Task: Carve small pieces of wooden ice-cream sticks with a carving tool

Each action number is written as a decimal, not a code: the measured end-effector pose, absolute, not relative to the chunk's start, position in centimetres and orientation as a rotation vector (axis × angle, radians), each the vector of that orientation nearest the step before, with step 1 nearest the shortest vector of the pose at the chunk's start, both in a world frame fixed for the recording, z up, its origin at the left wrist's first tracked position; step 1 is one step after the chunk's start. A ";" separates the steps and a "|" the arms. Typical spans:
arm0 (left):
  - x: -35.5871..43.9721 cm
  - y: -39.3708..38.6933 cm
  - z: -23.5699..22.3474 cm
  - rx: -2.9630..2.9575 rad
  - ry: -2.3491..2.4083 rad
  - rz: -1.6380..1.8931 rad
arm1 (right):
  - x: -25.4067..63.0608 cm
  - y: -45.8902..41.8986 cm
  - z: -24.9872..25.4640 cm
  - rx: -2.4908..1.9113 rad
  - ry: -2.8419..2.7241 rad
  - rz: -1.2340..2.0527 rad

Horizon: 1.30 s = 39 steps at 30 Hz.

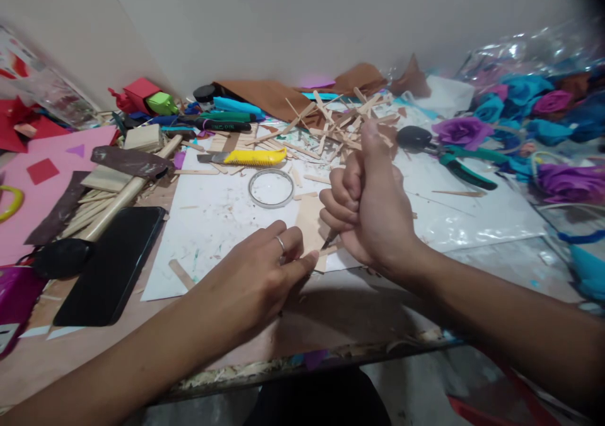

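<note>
My right hand is closed in a fist round a thin tool whose dark tip points down onto a pale flat wooden piece. My left hand, with a ring on one finger, lies fingers-down with its fingertips pressed on the near edge of that wooden piece, holding it on the white sheet. A clear tape ring and a yellow utility knife lie just beyond the hands.
A heap of wooden sticks sits behind the right hand. Green-handled pliers and paper flowers are at right. A black phone, wooden blocks and pink paper lie at left. The table edge runs below my wrists.
</note>
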<state>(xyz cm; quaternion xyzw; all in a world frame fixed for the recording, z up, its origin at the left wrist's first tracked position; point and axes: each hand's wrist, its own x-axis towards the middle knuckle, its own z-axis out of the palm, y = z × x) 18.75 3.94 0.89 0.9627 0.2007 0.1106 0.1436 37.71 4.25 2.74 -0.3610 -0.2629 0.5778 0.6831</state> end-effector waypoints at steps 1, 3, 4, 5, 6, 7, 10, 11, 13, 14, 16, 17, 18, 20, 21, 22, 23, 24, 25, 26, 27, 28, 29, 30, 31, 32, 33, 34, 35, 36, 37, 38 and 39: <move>18.7 4.0 0.9 2.778 0.572 0.320 | 37.7 4.2 2.7 -0.808 -0.587 1.298; 18.8 4.0 0.8 2.789 0.561 0.353 | 37.6 4.2 2.7 -0.805 -0.584 1.292; 18.9 4.0 0.9 2.797 0.550 0.374 | 37.6 4.2 2.7 -0.804 -0.583 1.286; 18.9 4.0 0.9 2.803 0.540 0.386 | 37.6 4.2 2.7 -0.802 -0.582 1.280; 19.0 4.0 1.0 2.808 0.533 0.395 | 37.5 4.3 2.7 -0.800 -0.579 1.274; 19.0 4.1 1.0 2.810 0.528 0.403 | 37.5 4.3 2.7 -0.798 -0.578 1.269; 19.1 4.1 0.9 2.814 0.521 0.407 | 37.5 4.4 2.7 -0.800 -0.589 1.260; 19.0 4.2 0.8 2.814 0.518 0.420 | 37.5 4.4 2.7 -0.805 -0.603 1.257; 19.0 4.2 0.5 2.815 0.522 0.431 | 37.4 4.4 2.7 -0.820 -0.639 1.241; 18.9 4.2 0.4 2.814 0.532 0.420 | 37.3 4.3 2.7 -0.829 -0.653 1.229; 18.9 4.3 0.4 2.808 0.550 0.396 | 37.2 4.2 2.7 -0.833 -0.669 1.204; 18.9 4.3 0.4 2.804 0.557 0.377 | 37.0 4.2 2.7 -0.828 -0.668 1.193; 19.0 4.3 0.5 2.802 0.561 0.351 | 36.9 4.1 2.6 -0.820 -0.666 1.186; 19.0 4.3 0.8 2.805 0.563 0.324 | 36.7 4.0 2.6 -0.808 -0.675 1.171; 19.1 4.3 0.9 2.810 0.565 0.310 | 36.7 3.9 2.5 -0.804 -0.683 1.165; 19.1 4.2 1.0 2.814 0.569 0.297 | 36.6 3.9 2.4 -0.800 -0.690 1.163; 19.1 4.2 1.0 2.818 0.568 0.295 | 36.6 3.8 2.4 -0.794 -0.693 1.164; 19.2 4.2 1.1 2.821 0.567 0.298 | 36.6 3.8 2.3 -0.788 -0.694 1.165; 19.2 4.1 1.1 2.821 0.559 0.305 | 36.6 3.7 2.2 -0.783 -0.694 1.166; 19.2 4.1 1.2 2.822 0.553 0.313 | 36.5 3.6 2.1 -0.782 -0.695 1.167; 19.2 4.1 1.2 2.821 0.543 0.322 | 36.5 3.6 2.0 -0.784 -0.700 1.166; 19.2 4.1 1.3 2.819 0.540 0.330 | 36.5 3.5 1.9 -0.784 -0.706 1.167; 19.2 4.1 1.4 2.819 0.539 0.334 | 36.4 3.4 1.8 -0.783 -0.708 1.169; 19.3 4.1 1.5 2.821 0.539 0.333 | 36.4 3.4 1.8 -0.776 -0.706 1.175; 19.3 4.1 1.6 2.824 0.540 0.331 | 36.4 3.3 1.8 -0.766 -0.702 1.184; 19.3 4.1 1.5 2.830 0.539 0.320 | 36.5 3.4 1.9 -0.754 -0.695 1.194; 19.3 4.1 1.5 2.839 0.537 0.313 | 36.6 3.4 2.0 -0.742 -0.686 1.198; 19.3 4.1 1.4 2.850 0.538 0.314 | 36.9 3.5 2.3 -0.733 -0.675 1.199; 19.3 4.1 1.2 2.863 0.537 0.324 | 37.2 3.7 2.6 -0.727 -0.660 1.198; 19.2 4.0 1.1 2.875 0.547 0.349 | 37.5 3.8 3.0 -0.719 -0.643 1.188; 19.2 4.0 1.0 2.886 0.555 0.377 | 37.9 4.0 3.4 -0.714 -0.626 1.177; 19.2 4.0 1.0 2.894 0.556 0.397 | 38.2 4.1 3.7 -0.707 -0.613 1.163; 19.1 3.9 1.0 2.900 0.549 0.412 | 38.5 4.3 4.0 -0.705 -0.605 1.153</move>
